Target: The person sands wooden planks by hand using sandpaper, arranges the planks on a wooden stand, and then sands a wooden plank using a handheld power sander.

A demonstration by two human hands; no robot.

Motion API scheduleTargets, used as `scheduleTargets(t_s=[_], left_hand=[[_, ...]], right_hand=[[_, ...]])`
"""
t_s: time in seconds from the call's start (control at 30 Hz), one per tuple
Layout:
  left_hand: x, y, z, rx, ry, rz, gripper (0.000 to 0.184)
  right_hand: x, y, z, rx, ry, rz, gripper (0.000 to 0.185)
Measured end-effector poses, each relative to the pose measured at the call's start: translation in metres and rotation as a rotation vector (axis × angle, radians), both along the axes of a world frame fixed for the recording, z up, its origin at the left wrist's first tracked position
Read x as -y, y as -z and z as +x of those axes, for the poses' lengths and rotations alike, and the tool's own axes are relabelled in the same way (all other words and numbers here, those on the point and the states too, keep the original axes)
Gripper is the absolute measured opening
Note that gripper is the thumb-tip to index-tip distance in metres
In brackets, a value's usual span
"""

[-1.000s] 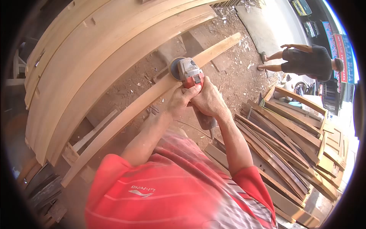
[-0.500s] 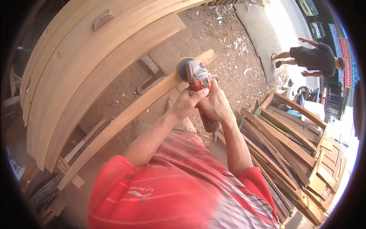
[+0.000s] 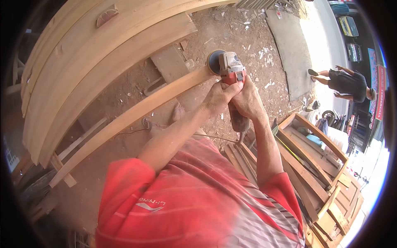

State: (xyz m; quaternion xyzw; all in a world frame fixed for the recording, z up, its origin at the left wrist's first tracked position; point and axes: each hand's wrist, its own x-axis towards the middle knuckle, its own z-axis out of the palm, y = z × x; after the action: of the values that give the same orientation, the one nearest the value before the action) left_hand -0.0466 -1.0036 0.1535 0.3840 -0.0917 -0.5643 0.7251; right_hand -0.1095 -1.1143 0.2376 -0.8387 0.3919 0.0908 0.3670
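Both my hands are closed around an angle grinder (image 3: 239, 115) with a red and grey housing and a round sanding disc (image 3: 214, 62) at its head. My left hand (image 3: 221, 97) wraps the front of the red body from the left. Against it, my right hand (image 3: 249, 99) grips the same body from the right; the fingers of both are partly hidden. The disc is at the far end of a long, slightly curved wooden plank (image 3: 136, 111), overlapping its tip. I cannot tell how firmly it touches. A cord trails from the grinder's rear.
Large curved boards (image 3: 103, 49) are stacked on the left. A wooden frame (image 3: 314, 140) and loose timber lie on the right. Wood chips cover the dirt ground (image 3: 248, 37). A person in dark clothes (image 3: 347, 84) walks near the road at upper right. My bare foot (image 3: 178, 111) is beside the plank.
The grinder and both hands have moved along the plank to its far end, up and right in view. My view has shifted, and the person by the road has taken a step.
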Motion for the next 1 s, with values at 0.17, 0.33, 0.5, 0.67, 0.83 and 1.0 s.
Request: scheduleTargets(t_s=[0.17, 0.33, 0.5, 0.67, 0.83, 1.0], left_hand=[[0.005, -0.012, 0.001, 0.093, -0.086, 0.058, 0.039], [0.005, -0.017, -0.003, 0.027, -0.083, 0.031, 0.038], [-0.002, -0.006, -0.015, -0.005, -0.169, -0.062, 0.040], [0.000, 0.010, -0.014, -0.080, -0.047, -0.143, 0.038], [-0.073, 0.007, -0.035, -0.047, -0.186, -0.113, 0.042], [-0.106, -0.007, -0.029, -0.075, -0.307, -0.088, 0.038]], right_hand=[[0.006, 0.008, 0.002, -0.005, -0.039, -0.125, 0.069], [0.003, -0.007, 0.005, 0.005, 0.007, 0.065, 0.064], [-0.006, 0.006, -0.006, 0.040, -0.062, -0.072, 0.062], [-0.014, -0.004, -0.003, 0.059, 0.008, 0.044, 0.060], [-0.066, -0.007, -0.009, -0.101, -0.150, 0.021, 0.059], [-0.092, -0.003, 0.002, -0.074, -0.270, 0.032, 0.059]])
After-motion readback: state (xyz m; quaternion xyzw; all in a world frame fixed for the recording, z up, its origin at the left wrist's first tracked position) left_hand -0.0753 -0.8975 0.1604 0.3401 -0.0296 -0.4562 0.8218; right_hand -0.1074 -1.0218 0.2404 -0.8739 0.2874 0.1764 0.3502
